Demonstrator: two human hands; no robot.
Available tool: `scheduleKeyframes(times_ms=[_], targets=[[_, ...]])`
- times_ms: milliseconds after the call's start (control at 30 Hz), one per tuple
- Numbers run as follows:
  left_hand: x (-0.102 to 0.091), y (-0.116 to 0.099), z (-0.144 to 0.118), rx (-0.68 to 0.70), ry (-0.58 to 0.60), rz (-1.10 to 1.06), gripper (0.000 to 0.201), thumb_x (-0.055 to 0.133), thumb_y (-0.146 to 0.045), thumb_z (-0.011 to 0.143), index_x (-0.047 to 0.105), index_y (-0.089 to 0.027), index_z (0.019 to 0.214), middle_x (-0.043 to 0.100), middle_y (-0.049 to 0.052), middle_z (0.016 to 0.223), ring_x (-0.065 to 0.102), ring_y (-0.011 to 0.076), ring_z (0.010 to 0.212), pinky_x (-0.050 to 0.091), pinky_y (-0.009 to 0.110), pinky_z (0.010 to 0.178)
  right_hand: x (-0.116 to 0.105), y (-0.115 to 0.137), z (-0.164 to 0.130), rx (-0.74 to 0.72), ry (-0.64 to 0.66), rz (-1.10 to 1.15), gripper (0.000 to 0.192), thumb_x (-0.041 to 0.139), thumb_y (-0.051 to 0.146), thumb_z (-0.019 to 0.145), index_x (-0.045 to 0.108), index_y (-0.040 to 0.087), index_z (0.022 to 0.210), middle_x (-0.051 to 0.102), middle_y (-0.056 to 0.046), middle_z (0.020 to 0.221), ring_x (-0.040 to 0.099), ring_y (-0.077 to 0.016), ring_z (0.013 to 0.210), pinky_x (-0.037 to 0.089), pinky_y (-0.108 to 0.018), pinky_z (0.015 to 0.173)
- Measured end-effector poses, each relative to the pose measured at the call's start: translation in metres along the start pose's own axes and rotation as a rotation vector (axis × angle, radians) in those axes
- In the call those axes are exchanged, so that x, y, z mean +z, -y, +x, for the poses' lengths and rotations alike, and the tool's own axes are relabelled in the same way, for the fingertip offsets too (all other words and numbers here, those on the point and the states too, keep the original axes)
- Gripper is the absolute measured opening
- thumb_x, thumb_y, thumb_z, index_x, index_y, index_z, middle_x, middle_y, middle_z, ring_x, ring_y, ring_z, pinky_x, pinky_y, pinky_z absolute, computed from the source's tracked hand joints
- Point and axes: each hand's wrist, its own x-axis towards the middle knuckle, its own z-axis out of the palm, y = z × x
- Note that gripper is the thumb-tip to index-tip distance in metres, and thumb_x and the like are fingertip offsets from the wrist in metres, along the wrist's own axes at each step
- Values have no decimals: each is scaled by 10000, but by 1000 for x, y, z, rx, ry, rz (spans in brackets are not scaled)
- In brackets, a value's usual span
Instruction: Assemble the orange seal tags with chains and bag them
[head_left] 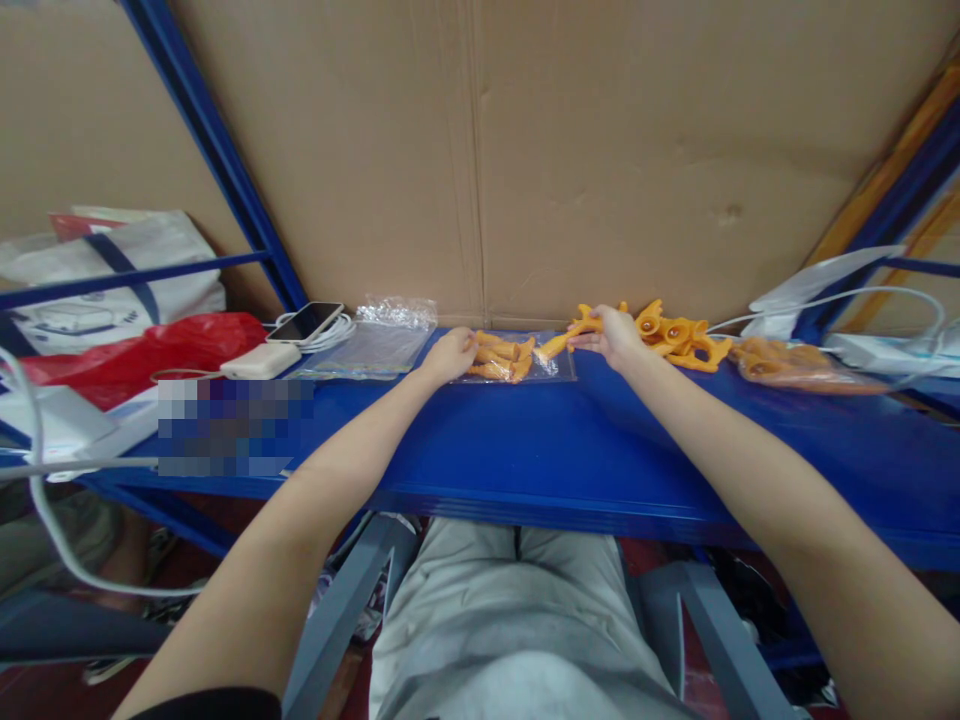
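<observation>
A clear plastic bag (559, 368) lies on the blue shelf (570, 440), with several orange plastic parts (501, 359) inside it. My left hand (448, 354) rests on the bag's left end, fingers touching it. My right hand (613, 334) grips one orange part (556, 345) whose tip points into the bag's right side. A loose heap of the same orange parts (679, 335) sits just right of my right hand, against the cardboard wall.
A stack of empty clear bags (375, 345) lies left of my left hand, with a phone (306, 322), white power bank (261, 361) and cables beyond. A filled bag of orange parts (795, 364) lies far right. A red bag (127, 355) sits at left.
</observation>
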Motion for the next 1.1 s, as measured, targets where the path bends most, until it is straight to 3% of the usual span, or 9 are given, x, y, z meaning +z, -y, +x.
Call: scheduleKeyframes(times_ms=[167, 467, 633, 933, 1100], targets=[[-3, -3, -2, -29, 1, -1, 254, 502, -214, 909, 667, -175, 1098, 700, 108, 1223, 642, 249, 1152, 478, 319, 1004, 4, -4, -1, 27, 116, -96, 281, 354, 147, 902, 582, 150, 1065, 716, -118, 889, 716, -184, 767, 586, -350, 806], [-4, -3, -2, -83, -40, 7, 251, 479, -223, 930, 664, -153, 1084, 704, 135, 1192, 646, 259, 1127, 481, 330, 976, 6, -7, -3, 86, 39, 180, 238, 285, 143, 922, 518, 187, 941, 716, -120, 941, 704, -181, 794, 576, -362, 818], [-5, -4, -1, -95, -53, 30, 240, 471, -218, 927, 669, -176, 1056, 712, 112, 1176, 651, 251, 1116, 490, 318, 964, 18, -10, -9, 118, 140, 208, 309, 201, 141, 996, 445, 208, 820, 708, -130, 1033, 712, -141, 843, 569, -287, 813], [-8, -2, -1, -117, -71, -9, 281, 442, -236, 941, 679, -169, 1074, 720, 118, 1166, 650, 262, 1122, 490, 334, 967, 19, -17, -12, 161, 240, 299, 323, 210, 175, 1047, 466, 210, 854, 692, -99, 1024, 698, -141, 956, 567, -326, 889], [-8, -2, -1, -115, -84, -32, 294, 447, -230, 937, 682, -145, 1093, 718, 135, 1168, 655, 261, 1116, 483, 329, 972, 21, -19, -11, 193, 193, 342, 331, 196, 162, 1046, 451, 211, 840, 681, -79, 971, 712, -121, 912, 574, -278, 871]])
